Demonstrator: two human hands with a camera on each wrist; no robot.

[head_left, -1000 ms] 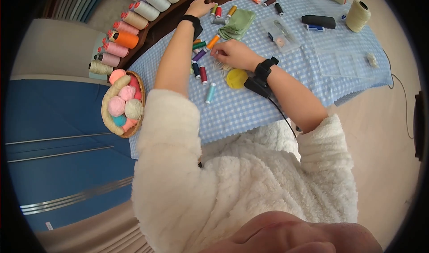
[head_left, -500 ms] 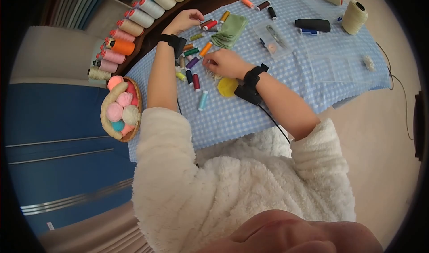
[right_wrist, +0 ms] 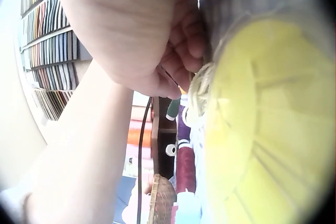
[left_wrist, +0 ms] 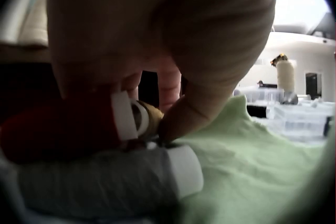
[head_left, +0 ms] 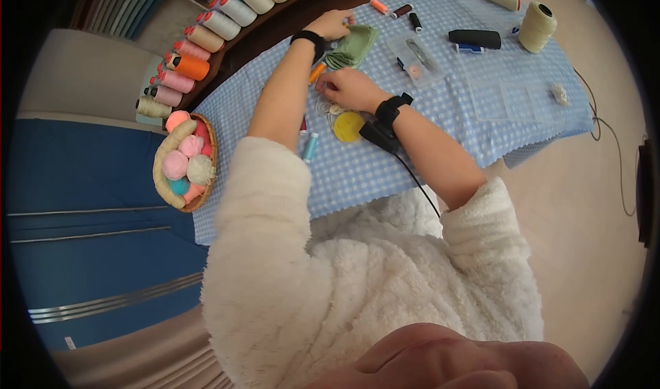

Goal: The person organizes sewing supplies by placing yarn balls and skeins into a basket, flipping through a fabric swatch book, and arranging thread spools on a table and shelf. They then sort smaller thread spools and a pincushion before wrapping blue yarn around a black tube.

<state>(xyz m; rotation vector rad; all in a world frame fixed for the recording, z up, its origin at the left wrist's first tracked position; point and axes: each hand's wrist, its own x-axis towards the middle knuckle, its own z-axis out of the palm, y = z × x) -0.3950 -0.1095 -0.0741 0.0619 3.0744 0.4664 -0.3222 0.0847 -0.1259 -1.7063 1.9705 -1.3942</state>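
My left hand (head_left: 328,26) is at the far edge of the table, pinching a mustard thread spool (left_wrist: 152,118) between thumb and fingers. A red spool (left_wrist: 63,127) and a grey spool (left_wrist: 100,182) lie just before it in the left wrist view. Beside them spreads a crumpled green cloth (head_left: 354,47). Loosely curled, my right hand (head_left: 354,90) rests on the table by an orange spool (head_left: 317,72) and holds nothing visible. Cream cord (right_wrist: 199,90) lies near its fingertips, next to a yellow disc (head_left: 348,126). My left forearm hides several spools in the head view.
A basket of yarn balls (head_left: 212,141) stands at the left corner. Cone threads (head_left: 220,25) line a shelf behind. To the right are a clear box (head_left: 419,59), a black case (head_left: 474,39), a cream cone (head_left: 537,28) and a light blue spool (head_left: 311,147) nearer me.
My left hand drew back from a dark spool at the far edge, then crossed rightward to the mustard spool by the green cloth. The right hand stays nearly in place.
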